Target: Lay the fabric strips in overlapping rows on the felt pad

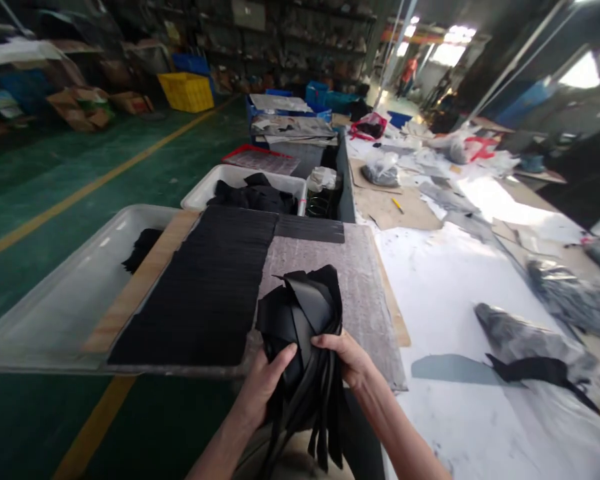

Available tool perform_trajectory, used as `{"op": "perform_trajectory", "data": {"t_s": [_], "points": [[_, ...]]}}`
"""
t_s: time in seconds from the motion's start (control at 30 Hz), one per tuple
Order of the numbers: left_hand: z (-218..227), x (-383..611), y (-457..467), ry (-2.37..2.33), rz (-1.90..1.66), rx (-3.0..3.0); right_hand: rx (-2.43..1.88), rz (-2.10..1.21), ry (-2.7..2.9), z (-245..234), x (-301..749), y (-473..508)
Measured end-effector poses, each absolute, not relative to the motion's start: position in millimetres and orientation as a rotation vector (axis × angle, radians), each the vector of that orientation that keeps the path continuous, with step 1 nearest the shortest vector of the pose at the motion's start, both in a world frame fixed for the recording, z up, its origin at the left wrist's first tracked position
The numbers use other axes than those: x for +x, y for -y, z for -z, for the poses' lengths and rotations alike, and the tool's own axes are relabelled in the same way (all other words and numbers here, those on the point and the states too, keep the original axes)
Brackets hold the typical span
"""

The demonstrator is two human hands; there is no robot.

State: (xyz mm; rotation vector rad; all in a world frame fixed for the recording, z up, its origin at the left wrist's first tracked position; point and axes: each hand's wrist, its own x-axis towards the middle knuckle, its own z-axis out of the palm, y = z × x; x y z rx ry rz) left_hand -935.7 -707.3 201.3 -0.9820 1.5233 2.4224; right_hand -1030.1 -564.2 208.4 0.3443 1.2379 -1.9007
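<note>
A bundle of black, flat cut pieces (305,307), leather-like with narrow tails hanging down, is held up in front of me. My left hand (270,377) grips its left side, thumb lying across the front. On the right side my right hand (347,357) grips the same bundle, its thumb pressed on the front; most fingers of both hands are hidden behind it. Just beyond lies a greyish board (365,293). Overlapping black strips (200,287) cover its left part in a wide block, and a shorter row of black strips (310,228) runs along its far edge.
A white tub (45,320) with a wooden plank (145,280) across it is at left. Another white tub (195,187) holds black pieces. At right, a white-covered table (430,287) bears plastic-bagged bundles (525,327), a black piece (535,369) and a yellow pen-like object (397,205).
</note>
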Motion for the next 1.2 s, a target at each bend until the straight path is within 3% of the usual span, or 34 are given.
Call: {"op": "perform_trajectory", "data": {"t_s": [0.4,0.8,1.0,1.2], "points": [[-177.0,-1059.7,606.7,-1.324,-2.357,-0.441,0.767,2.084,-1.462,-194.3,-1087.8,439.8],[-141.1,-1192.9,495.3,-1.273,-2.308,-0.427,0.738,2.106,-1.482,-159.4,-1221.2,322.7],[-135.9,-1227.4,492.6,-1.42,-2.184,-0.476,0.874,2.128,-1.264,-145.8,-1244.9,324.8],[-152.4,-1244.2,550.3,-1.498,-1.858,-0.311,1.042,2.123,-0.922,-148.5,-1199.1,369.0]]}}
